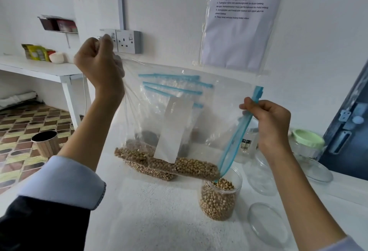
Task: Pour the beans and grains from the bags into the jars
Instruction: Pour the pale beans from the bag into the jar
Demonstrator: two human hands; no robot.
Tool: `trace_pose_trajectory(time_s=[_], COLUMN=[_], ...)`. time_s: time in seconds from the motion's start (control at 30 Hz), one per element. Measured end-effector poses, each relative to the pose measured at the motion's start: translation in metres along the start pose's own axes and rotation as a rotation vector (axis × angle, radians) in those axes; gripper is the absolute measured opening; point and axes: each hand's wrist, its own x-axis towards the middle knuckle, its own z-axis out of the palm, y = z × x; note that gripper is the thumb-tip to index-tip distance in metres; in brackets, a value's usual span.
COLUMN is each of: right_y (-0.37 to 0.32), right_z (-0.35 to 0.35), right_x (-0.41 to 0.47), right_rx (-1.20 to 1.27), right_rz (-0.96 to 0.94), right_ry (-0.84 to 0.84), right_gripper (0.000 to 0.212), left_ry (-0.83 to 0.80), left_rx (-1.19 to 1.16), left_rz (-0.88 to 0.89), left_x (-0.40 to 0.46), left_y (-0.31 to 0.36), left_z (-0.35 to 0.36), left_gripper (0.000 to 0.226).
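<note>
- Clearly mid-pour: left hand point(99, 61) pinches the bag point(175, 115) bottom high, right hand point(270, 123) fingers clamp its blue zip.
- Soybeans point(185, 166) slide into the nearly full jar point(219, 199) on the desk point(159, 221).
- Other bags behind and empty jars point(260, 175) remain.

Setting: plain white room arranged as a task station. Printed instruction sheet point(242, 20) taped to wall; wall socket point(127, 41); white counter point(159, 221); patterned floor tiles point(25, 131); side table point(39, 67).
</note>
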Motion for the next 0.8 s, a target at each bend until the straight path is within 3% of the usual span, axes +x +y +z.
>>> trace_pose_trajectory(time_s=[0.8], right_y=[0.007], right_z=[0.003], right_x=[0.022], right_rx=[-0.035], right_rz=[0.045], right_ry=[0.024], right_gripper=[0.016], left_ry=[-0.039], left_rx=[0.022], left_rz=[0.037], left_x=[0.004], left_y=[-0.006], left_z=[0.015], left_gripper=[0.043])
